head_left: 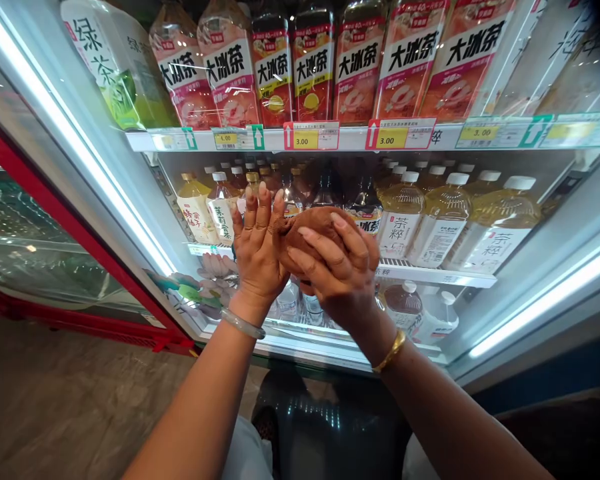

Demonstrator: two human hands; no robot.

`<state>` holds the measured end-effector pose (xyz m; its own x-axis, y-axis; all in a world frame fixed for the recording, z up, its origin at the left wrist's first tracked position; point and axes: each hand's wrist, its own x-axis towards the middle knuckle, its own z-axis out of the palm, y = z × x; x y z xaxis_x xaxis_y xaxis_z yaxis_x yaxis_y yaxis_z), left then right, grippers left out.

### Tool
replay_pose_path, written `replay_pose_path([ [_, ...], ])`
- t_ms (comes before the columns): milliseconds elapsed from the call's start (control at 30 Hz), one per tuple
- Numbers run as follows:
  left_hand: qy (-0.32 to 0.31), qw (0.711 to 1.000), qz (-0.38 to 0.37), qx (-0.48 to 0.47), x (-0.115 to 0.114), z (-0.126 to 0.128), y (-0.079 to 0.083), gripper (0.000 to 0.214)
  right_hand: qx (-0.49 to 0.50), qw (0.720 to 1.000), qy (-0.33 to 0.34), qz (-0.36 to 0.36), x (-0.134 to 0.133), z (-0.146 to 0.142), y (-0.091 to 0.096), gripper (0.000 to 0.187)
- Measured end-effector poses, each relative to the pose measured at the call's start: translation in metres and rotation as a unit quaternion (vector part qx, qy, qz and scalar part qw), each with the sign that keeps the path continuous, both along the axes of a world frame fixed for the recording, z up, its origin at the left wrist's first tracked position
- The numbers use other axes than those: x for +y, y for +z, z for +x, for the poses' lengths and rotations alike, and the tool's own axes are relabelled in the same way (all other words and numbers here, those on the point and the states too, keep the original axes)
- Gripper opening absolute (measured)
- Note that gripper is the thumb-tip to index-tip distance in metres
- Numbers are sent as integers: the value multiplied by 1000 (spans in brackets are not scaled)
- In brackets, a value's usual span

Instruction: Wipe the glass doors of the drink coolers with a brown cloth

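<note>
Brown and clay-like, the lump (310,230) lay before the middle shelf (445,275), long axis roughly along it, wrapped by the curled right hand (337,270), left end against the straight-fingered left hand (260,250).

The brown lump (316,218) looks matt and fairly smooth, though fingers (327,252) cover much of it, so its material is hard to tell. The left bangle (243,325) is smooth, glossy and stone-like; the right bracelet (391,351) is shiny gold-coloured metal. Far bottles (500,205) are glossy clear plastic. The red frame (75,213) at left looks smooth and glossy; the floor (80,400) is stone-like with a dull sheen.
</note>
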<state>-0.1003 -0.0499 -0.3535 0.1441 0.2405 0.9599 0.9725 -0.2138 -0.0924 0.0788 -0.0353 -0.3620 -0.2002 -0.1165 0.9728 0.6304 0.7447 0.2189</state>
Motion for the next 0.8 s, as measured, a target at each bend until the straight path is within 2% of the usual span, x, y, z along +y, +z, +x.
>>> replay_pose_path([
  [67,2,1000,-7,-4,-1,1,-3,63,26,1000,10,14,6,15,11,23],
  [167,-3,1000,0,-6,0,5,-8,64,73,997,7,14,13,31,22,27],
  [267,-6,1000,3,-15,4,6,-11,64,68,998,-2,9,9,24,13,25],
  [367,-3,1000,9,-24,7,5,-12,65,15,1000,-5,8,0,9,-5,22],
  [433,6,999,9,-30,7,5,-11,66,-20,1000,-2,11,-1,9,-10,23],
  [533,16,999,1,-37,5,11,-10,63,-23,1000,7,14,4,28,-1,21],
  [667,-1,999,3,-54,3,23,-10,65,41,999,-18,8,9,61,15,25],
  [733,-18,998,-4,-59,4,27,-11,67,47,998,-34,-3,6,66,10,25],
  [800,-27,998,-13,-57,6,30,-12,67,25,999,-37,-12,1,63,-4,23],
])
